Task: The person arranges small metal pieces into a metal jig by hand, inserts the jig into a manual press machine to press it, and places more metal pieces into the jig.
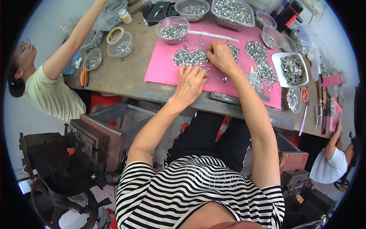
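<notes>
Two hands sort metal pieces (pixel 189 57) mid-frame: left hand (pixel 190 83) flat, right hand (pixel 221 57) pinching some; a nudge could scatter them off the pink mat (pixel 164 66).

Black-and-white striped short-sleeved top; black trousers with a thin white side line; forearms bare.

A small jar (pixel 125 16) with a white label and orange lid stands at the upper left of the frame on the table (pixel 122 72), beside crumpled clear plastic bags (pixel 102 21); no signs or screens show.
</notes>
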A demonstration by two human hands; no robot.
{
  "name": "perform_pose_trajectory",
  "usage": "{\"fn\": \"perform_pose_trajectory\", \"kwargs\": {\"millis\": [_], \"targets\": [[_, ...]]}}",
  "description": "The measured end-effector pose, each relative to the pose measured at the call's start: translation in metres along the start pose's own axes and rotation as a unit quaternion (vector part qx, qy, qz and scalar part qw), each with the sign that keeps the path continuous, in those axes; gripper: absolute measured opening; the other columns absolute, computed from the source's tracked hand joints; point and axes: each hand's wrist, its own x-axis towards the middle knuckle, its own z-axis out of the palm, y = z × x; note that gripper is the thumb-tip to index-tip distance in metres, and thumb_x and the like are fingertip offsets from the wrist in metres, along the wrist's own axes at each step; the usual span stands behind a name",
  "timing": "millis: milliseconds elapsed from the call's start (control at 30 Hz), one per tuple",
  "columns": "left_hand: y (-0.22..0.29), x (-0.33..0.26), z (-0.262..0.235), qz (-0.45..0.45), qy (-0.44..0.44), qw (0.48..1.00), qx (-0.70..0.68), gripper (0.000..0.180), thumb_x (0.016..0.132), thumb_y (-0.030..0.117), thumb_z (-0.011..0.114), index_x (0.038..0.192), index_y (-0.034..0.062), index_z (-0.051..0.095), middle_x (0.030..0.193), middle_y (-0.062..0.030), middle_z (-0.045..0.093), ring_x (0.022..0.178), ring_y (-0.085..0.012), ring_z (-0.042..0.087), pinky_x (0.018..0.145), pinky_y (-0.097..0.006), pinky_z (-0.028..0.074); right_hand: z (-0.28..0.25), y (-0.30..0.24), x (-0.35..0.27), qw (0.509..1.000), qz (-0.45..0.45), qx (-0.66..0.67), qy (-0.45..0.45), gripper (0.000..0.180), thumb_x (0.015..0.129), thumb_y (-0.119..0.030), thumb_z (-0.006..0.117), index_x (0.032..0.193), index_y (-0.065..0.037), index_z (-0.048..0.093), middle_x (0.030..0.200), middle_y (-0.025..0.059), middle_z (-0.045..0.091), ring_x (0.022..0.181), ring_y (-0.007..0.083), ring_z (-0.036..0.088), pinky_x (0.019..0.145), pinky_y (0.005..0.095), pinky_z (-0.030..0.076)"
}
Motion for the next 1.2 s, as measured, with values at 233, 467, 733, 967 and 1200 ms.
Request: {"fn": "perform_pose_trajectory", "kwargs": {"millis": [233,467,733,967,1200], "targets": [[0.031,0.006,-0.006,-0.052,-0.034,0.987,-0.147,0.004,0.091,0.005,0.064,0.096,0.0040,0.064,0.082,-0.0086,0.063,0.081,-0.0271,0.059,0.080,-0.039,0.043,-0.048,-0.002,-0.027,0.995,0.026,0.091,0.024,0.014,0.083,-0.008,0.067,0.094,0.002,0.066,0.079,0.0175,0.070,0.070,0.0291,0.069,0.068,0.0393,0.055],[0.059,-0.007,0.015,-0.021,-0.026,0.968,-0.247,0.007,0.090,-0.001,0.064,0.096,-0.0005,0.061,0.090,-0.0123,0.063,0.084,-0.0283,0.060,0.076,-0.038,0.048,-0.099,-0.004,-0.103,0.995,0.049,0.037,-0.077,0.014,0.085,-0.006,0.068,0.097,0.002,0.068,0.088,0.0185,0.069,0.077,0.0316,0.068,0.069,0.0401,0.053],[0.062,-0.012,0.021,-0.032,-0.025,0.962,-0.270,0.007,0.089,0.000,0.065,0.095,-0.0007,0.060,0.091,-0.0134,0.061,0.085,-0.0323,0.059,0.077,-0.041,0.048,-0.094,0.001,-0.131,0.997,0.061,0.018,-0.054,0.014,0.084,-0.010,0.074,0.094,0.000,0.073,0.087,0.0154,0.064,0.080,0.0326,0.064,0.071,0.0419,0.051],[0.060,-0.012,0.022,0.003,-0.020,0.971,-0.240,0.011,0.086,-0.003,0.066,0.095,-0.0009,0.059,0.091,-0.0136,0.060,0.086,-0.0325,0.060,0.078,-0.042,0.048,-0.093,0.001,-0.133,0.997,0.053,0.027,-0.050,0.014,0.084,-0.008,0.073,0.095,0.000,0.073,0.087,0.0156,0.065,0.080,0.0324,0.065,0.071,0.0412,0.051],[0.063,-0.012,0.018,0.048,-0.019,0.983,-0.174,0.013,0.085,-0.004,0.066,0.095,-0.0010,0.059,0.092,-0.0135,0.060,0.086,-0.0328,0.060,0.077,-0.042,0.050,-0.092,-0.002,-0.134,0.995,0.085,0.031,-0.047,0.013,0.085,-0.009,0.073,0.095,0.001,0.072,0.088,0.0154,0.064,0.082,0.0327,0.065,0.073,0.0425,0.051]]}}
